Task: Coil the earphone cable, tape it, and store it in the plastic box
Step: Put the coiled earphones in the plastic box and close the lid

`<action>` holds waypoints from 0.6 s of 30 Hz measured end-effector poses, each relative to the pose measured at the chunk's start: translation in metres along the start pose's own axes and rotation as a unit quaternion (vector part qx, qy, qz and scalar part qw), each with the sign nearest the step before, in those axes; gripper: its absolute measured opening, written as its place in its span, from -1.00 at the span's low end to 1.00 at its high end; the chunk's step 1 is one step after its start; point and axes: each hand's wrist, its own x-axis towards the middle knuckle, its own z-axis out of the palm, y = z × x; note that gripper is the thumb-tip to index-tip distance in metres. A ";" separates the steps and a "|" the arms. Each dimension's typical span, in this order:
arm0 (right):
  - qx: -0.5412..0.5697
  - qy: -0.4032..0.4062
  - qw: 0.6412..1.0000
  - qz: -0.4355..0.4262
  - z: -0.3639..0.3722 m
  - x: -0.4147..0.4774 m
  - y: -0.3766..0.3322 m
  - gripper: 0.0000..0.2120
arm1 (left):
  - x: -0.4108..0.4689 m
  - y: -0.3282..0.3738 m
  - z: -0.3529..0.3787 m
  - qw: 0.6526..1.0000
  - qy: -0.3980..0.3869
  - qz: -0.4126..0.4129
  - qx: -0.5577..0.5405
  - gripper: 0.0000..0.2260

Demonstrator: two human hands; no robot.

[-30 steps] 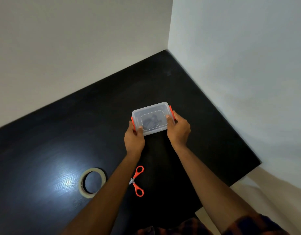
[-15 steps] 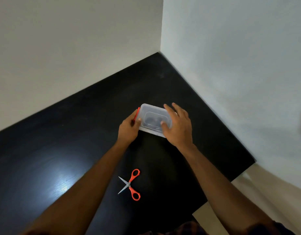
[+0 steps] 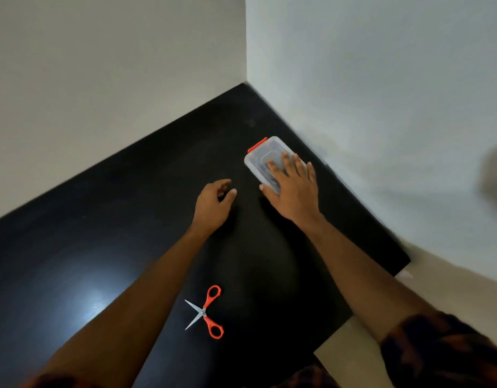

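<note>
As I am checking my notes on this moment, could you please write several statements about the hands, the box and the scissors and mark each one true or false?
1. The right hand lies flat on the clear plastic box with the orange clip. True.
2. The left hand holds the box. False: it is apart from the box, over the black table, and holds nothing.
3. The orange-handled scissors lie with their blades apart. True.
4. The scissors lie between the box and the wall. False: they lie between the forearms.
</note>
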 end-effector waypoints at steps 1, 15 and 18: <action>-0.005 -0.013 1.000 0.001 -0.003 0.004 0.002 -0.32 | -0.010 -0.008 -0.005 1.000 0.018 0.015 0.009 -0.68; 0.156 -0.160 0.951 -0.211 0.022 -0.178 -0.157 -0.18 | -0.248 -0.164 -0.105 0.962 0.163 -0.111 0.189 -0.20; 0.095 -0.206 0.944 -0.238 0.033 -0.201 -0.159 -0.03 | -0.278 -0.181 -0.103 0.962 0.127 -0.142 0.196 -0.04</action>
